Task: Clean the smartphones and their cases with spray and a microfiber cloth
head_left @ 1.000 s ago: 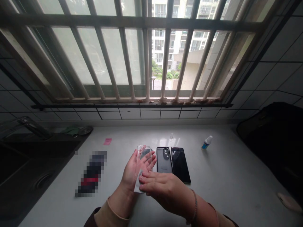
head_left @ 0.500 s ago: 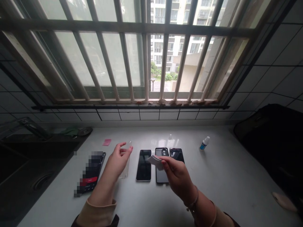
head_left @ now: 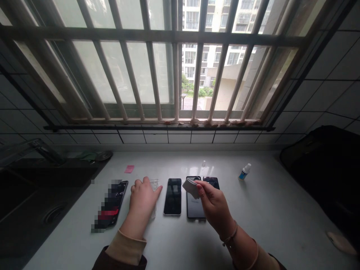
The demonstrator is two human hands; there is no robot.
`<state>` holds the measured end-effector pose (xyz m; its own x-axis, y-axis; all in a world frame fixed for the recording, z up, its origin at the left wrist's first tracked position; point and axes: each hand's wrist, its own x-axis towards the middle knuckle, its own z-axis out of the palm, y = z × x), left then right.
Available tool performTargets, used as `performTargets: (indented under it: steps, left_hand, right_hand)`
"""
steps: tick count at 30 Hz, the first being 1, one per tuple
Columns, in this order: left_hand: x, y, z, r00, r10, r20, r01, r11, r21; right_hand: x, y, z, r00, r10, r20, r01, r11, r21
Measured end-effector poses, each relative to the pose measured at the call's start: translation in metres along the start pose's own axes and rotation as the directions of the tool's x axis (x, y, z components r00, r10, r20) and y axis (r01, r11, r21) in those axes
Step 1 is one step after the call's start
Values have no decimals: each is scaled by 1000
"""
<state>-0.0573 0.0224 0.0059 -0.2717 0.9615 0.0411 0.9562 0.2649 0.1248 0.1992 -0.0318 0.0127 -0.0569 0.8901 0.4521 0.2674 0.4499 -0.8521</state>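
Plainly, the clear case lies partly beneath the left grip.

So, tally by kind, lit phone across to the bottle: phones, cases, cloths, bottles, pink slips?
Phones: 3 (lit phone, middle phone, right phone partly hidden by the right hand)
Cases: 2 (clear case by the left hand, dark-framed case)
Cloths: 1 (pale cloth)
Bottles: 1 (white-topped bottle)
Pink slips: 1 (pink slip)
Total: 8

We are wearing dark brown sleeves with tan cuffs at seven and five o'clock; a thin bracelet is circling our right wrist.
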Motion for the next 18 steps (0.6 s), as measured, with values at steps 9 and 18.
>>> performTargets:
  steps: [9,18]
  left_hand:
    - [-1,7,9,996,74,-59,-75,997,-26]
    - [-45,48,-1,969,182,-166,-233,899,-370]
  right_hand:
    - [1,0,-1,1000,16,7,-16,1000,-24]
    - [2,3,-2,998,53,-35,-54,998,-29]
